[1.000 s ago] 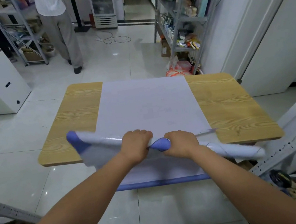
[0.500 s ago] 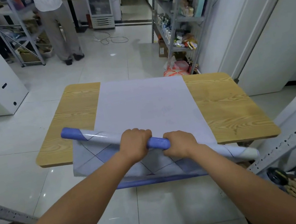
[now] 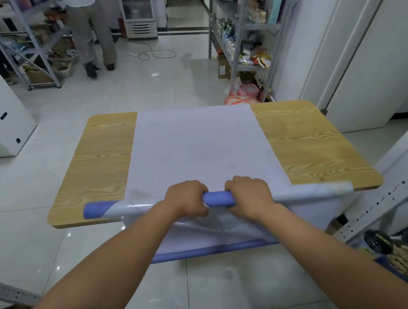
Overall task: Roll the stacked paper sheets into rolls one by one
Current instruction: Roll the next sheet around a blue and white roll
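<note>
Tiled shop floor is recorded, with metal shelving [image 3: 247, 30] on the right and a standing person [image 3: 91, 25] at the far racks. Stacked paper sheets [image 3: 197, 150] are laid flat down the middle of a wooden table [image 3: 98, 171], extending away beyond the fingertips; their near edge hangs off below the wrists. A partly wound paper roll [image 3: 126, 210] is held across the table's near edge. Left hand [image 3: 187, 199] and right hand [image 3: 249, 195] are closed over its middle, fingers curled round the far side. A short blue stretch is exposed between the two sets of fingers. The blue end projects left of the left fingers, the white end right of the right fingers.
</note>
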